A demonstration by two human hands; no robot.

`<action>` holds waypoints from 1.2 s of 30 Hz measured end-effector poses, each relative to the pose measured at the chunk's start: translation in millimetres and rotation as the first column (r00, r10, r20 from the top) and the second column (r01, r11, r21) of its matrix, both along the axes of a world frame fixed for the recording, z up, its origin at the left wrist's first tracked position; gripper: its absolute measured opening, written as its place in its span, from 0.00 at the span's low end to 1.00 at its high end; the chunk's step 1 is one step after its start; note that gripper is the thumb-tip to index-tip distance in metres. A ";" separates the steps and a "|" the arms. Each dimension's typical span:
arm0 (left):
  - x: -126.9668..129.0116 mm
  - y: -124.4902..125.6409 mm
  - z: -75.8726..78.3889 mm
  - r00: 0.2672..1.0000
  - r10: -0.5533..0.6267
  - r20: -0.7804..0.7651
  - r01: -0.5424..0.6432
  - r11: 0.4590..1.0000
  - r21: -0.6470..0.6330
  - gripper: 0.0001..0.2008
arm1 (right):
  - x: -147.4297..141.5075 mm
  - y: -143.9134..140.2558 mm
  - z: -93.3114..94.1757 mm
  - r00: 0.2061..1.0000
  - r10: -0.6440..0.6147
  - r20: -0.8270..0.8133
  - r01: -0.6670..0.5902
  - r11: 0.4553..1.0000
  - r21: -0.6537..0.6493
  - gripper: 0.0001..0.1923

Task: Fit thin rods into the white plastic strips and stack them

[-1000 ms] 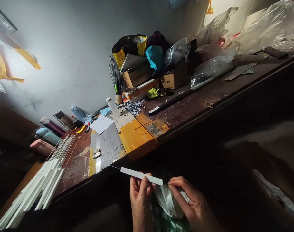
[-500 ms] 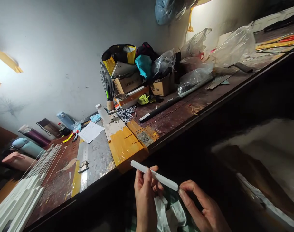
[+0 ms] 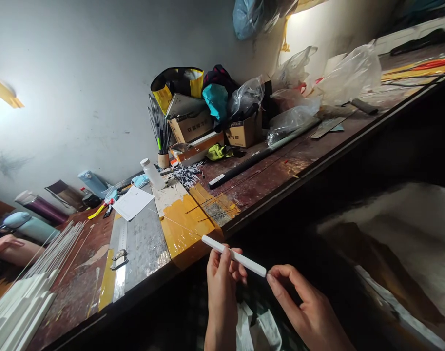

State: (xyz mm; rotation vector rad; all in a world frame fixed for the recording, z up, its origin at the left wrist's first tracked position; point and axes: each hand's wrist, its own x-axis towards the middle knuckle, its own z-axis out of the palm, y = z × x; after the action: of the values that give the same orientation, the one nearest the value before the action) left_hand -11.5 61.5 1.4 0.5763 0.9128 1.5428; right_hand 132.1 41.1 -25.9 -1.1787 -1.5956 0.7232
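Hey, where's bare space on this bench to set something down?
The front of the scuffed grey sheet, between the silver ruler and orange tape, is bare. The dark-red benchtop between the black tube and front edge is mostly bare. Crowded: the back, with brown cardboard boxes and clear plastic bags; the left, with piled white strips.

The head camera looks forward and down, tilted, across the workbench [image 3: 259,180].

The left edge of view cuts off the pink bottle [image 3: 15,249] and white strips [image 3: 19,317]; whatever the right hand [image 3: 312,309] may pinch is too small to tell.
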 end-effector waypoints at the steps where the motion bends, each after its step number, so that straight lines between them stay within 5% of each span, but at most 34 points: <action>1: 0.2 1.0 -0.3 1.000 -0.001 -0.019 0.001 1.000 -0.008 0.11 | 0.3 0.5 -0.3 1.000 -0.001 0.002 0.001 1.000 -0.002 0.07; 25: 4.8 0.0 2.1 0.998 -0.016 0.066 0.019 0.999 -0.042 0.14 | 4.5 -5.1 22.3 0.998 0.041 0.053 -0.035 0.993 -0.112 0.13; 36: 2.7 -1.2 3.1 0.998 0.009 0.063 -0.006 0.999 -0.045 0.12 | 2.3 -3.8 17.6 0.994 0.095 0.048 -0.091 0.993 -0.080 0.13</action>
State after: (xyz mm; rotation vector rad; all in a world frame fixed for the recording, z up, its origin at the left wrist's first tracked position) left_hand -8.8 60.3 4.5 0.4899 0.9003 1.5346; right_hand 134.4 37.3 -8.3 -1.1936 -1.6878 0.8273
